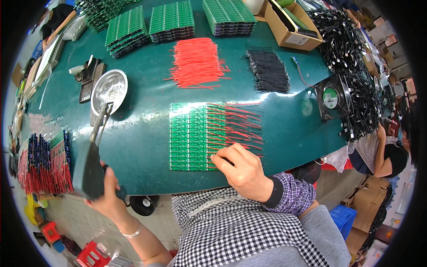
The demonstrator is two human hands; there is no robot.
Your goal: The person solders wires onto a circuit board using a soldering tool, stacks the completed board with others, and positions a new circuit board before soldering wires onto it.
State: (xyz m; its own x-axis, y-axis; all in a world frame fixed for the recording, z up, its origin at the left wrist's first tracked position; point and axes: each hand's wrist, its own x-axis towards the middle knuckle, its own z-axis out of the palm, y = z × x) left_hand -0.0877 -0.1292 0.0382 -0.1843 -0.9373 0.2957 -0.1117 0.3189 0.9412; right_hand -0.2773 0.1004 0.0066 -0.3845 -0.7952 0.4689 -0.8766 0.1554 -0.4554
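Note:
A dark soldering gun (89,171) is gripped in my left hand (109,196), my fingers wrapped round its handle. Its metal tip reaches over the silver bowl (122,89), which has shiny residue inside. My right hand (243,172) rests at the lower right of a green circuit board panel (187,138), thumb and forefinger pinched at the lower end of a row of red wires (240,122). One of these wires appears to be between the fingertips, though the fingers partly cover it. The wires stick out to the right from the board's middle columns.
Beyond the panel lie a red wire pile (198,62) and a black wire pile (269,71). Green board stacks (172,20) line the back. A fan (331,98) and heaped black cables (356,107) stand right; wired boards (44,164) lie left. A person (382,155) sits at right.

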